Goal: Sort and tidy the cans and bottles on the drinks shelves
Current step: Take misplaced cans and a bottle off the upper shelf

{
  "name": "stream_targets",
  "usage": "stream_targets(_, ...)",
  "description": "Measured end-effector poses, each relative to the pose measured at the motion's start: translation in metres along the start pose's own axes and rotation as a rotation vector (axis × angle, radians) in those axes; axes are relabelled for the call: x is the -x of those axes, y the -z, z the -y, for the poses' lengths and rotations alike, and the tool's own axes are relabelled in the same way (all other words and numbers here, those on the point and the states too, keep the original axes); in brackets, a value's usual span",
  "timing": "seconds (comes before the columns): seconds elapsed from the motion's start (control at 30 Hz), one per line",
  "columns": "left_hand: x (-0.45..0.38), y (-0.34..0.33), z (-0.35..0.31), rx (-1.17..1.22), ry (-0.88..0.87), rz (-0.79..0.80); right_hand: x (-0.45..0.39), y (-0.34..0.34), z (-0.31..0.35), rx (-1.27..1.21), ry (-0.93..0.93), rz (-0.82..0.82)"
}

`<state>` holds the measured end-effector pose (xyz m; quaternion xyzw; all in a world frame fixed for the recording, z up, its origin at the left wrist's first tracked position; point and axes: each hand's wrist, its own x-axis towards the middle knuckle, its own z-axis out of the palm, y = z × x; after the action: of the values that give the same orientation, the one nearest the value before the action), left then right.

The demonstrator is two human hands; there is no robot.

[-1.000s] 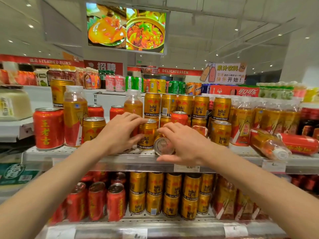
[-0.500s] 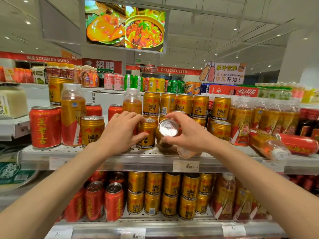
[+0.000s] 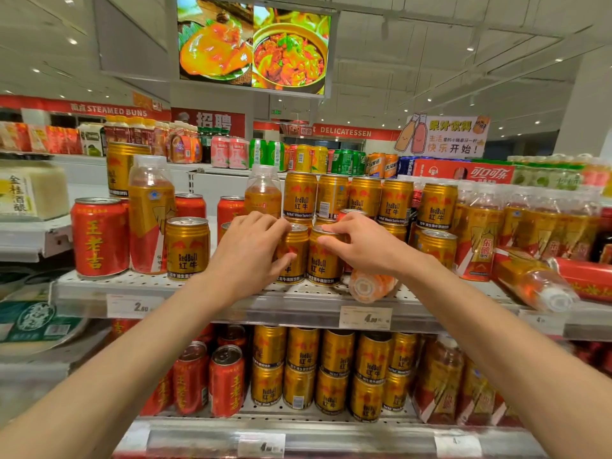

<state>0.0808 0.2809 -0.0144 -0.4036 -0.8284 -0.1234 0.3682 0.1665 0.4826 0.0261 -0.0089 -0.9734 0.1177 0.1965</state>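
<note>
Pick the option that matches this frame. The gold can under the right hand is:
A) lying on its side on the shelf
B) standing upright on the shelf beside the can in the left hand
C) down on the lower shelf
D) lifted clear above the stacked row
B: the right hand grips the top of a gold can that stands upright on the shelf, right beside the one the left hand holds.

Two upright cans [image 3: 326, 256] side by side at shelf [image 3: 298, 301] front; toppled bottle [image 3: 367, 286] just right.
</note>
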Motion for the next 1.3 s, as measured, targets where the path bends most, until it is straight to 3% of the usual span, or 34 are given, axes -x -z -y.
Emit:
stream_targets(0.1,0.002,-0.002,-0.002,-0.034,-0.010,0.000,0.001,0.004,0.002,0.018,-0.024,0.050)
stream_targets(0.33,0.003,-0.006,-0.002,-0.034,0.002,-0.003,0.038,0.021,-0.017,-0.003,0.046,-0.062)
stream_targets(0.53,0.004,-0.008,-0.003,-0.039,0.011,-0.014,0.081,0.004,-0.047,0.138,0.103,0.069)
stream_targets(0.73,0.004,-0.007,-0.006,-0.037,0.023,-0.005,0.079,-0.031,-0.067,0.289,0.210,-0.159)
stream_targets(0.9,0.004,-0.006,-0.006,-0.026,0.029,-0.011,0.075,-0.021,-0.071,0.272,0.266,-0.211)
stream_targets(1.17,0.004,-0.007,-0.007,-0.027,0.037,-0.014,0.052,0.027,-0.040,-0.331,-0.011,-0.370)
stream_targets(1.3,0.004,-0.007,-0.008,-0.034,0.044,-0.014,0.032,0.031,-0.041,-0.463,-0.198,-0.410)
